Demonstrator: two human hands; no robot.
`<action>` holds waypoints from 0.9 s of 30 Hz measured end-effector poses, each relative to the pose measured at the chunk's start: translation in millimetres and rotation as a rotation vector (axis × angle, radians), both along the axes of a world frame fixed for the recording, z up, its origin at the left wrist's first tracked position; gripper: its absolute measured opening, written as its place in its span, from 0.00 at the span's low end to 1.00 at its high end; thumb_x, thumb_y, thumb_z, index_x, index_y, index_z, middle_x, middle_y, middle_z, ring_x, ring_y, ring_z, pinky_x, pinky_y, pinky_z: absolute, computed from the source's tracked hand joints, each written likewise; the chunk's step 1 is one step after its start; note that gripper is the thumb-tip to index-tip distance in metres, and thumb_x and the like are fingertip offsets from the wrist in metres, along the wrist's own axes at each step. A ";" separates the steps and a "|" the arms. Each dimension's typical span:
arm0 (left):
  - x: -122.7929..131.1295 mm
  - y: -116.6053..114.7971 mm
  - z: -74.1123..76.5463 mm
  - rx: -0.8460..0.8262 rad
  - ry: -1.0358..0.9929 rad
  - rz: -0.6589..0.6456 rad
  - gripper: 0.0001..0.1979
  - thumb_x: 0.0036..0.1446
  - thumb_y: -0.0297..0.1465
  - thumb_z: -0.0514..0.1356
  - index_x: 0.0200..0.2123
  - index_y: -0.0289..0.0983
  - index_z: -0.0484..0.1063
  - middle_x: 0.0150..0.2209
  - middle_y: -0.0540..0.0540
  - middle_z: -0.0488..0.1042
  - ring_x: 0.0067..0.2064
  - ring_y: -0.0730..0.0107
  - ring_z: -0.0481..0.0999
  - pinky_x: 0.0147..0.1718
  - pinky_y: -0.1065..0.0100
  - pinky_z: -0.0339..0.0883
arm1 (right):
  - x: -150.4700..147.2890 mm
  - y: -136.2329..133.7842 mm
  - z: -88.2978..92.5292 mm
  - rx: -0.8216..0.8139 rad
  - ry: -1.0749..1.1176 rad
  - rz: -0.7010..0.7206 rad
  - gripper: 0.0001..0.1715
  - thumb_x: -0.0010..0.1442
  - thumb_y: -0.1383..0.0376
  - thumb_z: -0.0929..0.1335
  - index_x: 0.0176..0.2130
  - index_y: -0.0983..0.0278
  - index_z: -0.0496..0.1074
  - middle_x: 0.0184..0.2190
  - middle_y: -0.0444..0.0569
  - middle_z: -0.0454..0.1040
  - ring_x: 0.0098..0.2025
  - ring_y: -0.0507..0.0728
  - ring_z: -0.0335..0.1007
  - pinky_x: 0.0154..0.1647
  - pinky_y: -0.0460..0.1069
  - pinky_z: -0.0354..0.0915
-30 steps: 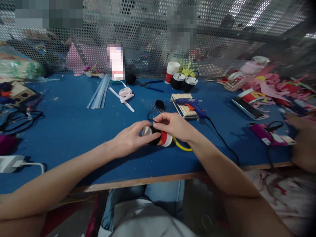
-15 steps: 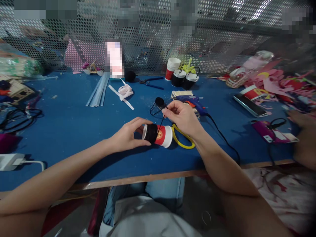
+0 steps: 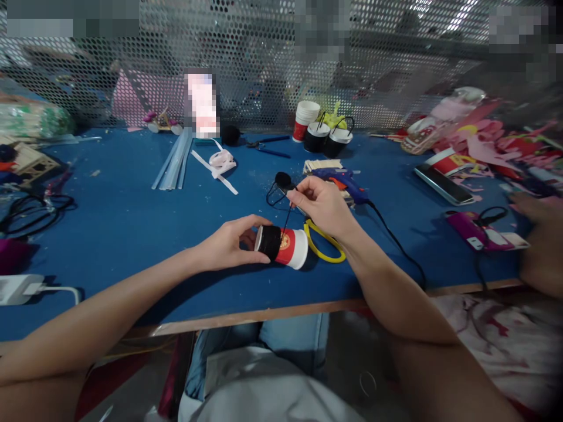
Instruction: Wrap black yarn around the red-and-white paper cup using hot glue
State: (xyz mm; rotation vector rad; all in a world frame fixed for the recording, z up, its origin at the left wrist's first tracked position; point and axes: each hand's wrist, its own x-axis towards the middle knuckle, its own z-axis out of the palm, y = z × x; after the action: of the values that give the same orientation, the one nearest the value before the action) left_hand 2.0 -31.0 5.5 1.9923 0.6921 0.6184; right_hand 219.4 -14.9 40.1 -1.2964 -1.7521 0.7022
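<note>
A red and white paper cup (image 3: 288,248) lies on its side on the blue table (image 3: 132,234), its bottom half wrapped in black yarn. My left hand (image 3: 229,243) grips the cup's bottom end with fingers curled round it. My right hand (image 3: 319,202) is raised just behind the cup and pinches a black yarn strand (image 3: 287,221) that runs taut down to the wrapped part. A small ball of black yarn (image 3: 282,180) sits right behind my right hand. Yellow scissors (image 3: 323,243) lie beside the cup, under my right wrist.
A blue glue gun (image 3: 345,181) rests on wooden sticks, its cord trailing to the table edge. Finished black-wrapped cups (image 3: 328,140) and a paper cup stand at the back. Another person's hand (image 3: 539,246) is at the right, near a phone (image 3: 442,186) and pink scraps.
My right hand has lifted off the cup and moved back toward the yarn ball, drawing the strand taut. The cup has turned a little in my left hand.
</note>
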 end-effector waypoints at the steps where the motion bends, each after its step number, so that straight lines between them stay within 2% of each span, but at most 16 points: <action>1: 0.0 -0.2 -0.2 0.004 0.002 -0.006 0.28 0.48 0.35 0.66 0.51 0.33 0.61 0.40 0.42 0.71 0.36 0.70 0.74 0.35 0.67 0.72 | -0.2 -0.1 -0.6 0.002 0.003 0.006 0.16 0.54 0.54 0.67 0.27 0.63 0.64 0.23 0.44 0.70 0.24 0.50 0.64 0.26 0.48 0.59; 11: -1.6 0.9 -4.5 0.195 -0.093 -0.048 0.27 0.49 0.34 0.65 0.51 0.35 0.62 0.46 0.40 0.67 0.38 0.70 0.72 0.37 0.67 0.72 | -4.2 -1.7 -6.3 -0.089 0.012 0.072 0.17 0.54 0.53 0.67 0.26 0.62 0.62 0.23 0.45 0.70 0.26 0.52 0.66 0.29 0.49 0.62; 16: -2.1 1.1 -4.1 0.276 -0.078 -0.059 0.27 0.50 0.34 0.65 0.52 0.36 0.62 0.50 0.37 0.65 0.45 0.64 0.72 0.40 0.65 0.72 | -4.2 -2.2 -7.4 -0.119 -0.022 0.105 0.18 0.53 0.51 0.67 0.26 0.62 0.62 0.23 0.44 0.70 0.25 0.52 0.65 0.27 0.48 0.61; 22: -2.5 2.0 -2.9 0.504 -0.039 -0.071 0.26 0.52 0.34 0.63 0.53 0.37 0.60 0.51 0.36 0.66 0.54 0.59 0.67 0.50 0.56 0.66 | -4.7 -2.5 -12.3 -0.163 -0.088 0.141 0.16 0.55 0.53 0.66 0.27 0.62 0.61 0.23 0.45 0.70 0.27 0.53 0.66 0.29 0.49 0.61; 27: -2.1 1.4 -3.4 0.646 0.006 -0.074 0.22 0.56 0.32 0.60 0.52 0.36 0.60 0.51 0.35 0.65 0.54 0.60 0.67 0.50 0.57 0.68 | -5.4 -3.9 -11.9 -0.207 -0.175 0.178 0.15 0.57 0.54 0.64 0.28 0.63 0.62 0.25 0.46 0.70 0.28 0.52 0.64 0.29 0.49 0.59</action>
State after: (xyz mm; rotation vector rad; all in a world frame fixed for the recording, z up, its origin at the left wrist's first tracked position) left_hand -0.1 -29.6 2.1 2.5964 0.4466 0.8686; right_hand 213.9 -18.9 28.2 -1.3855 -1.9972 0.9136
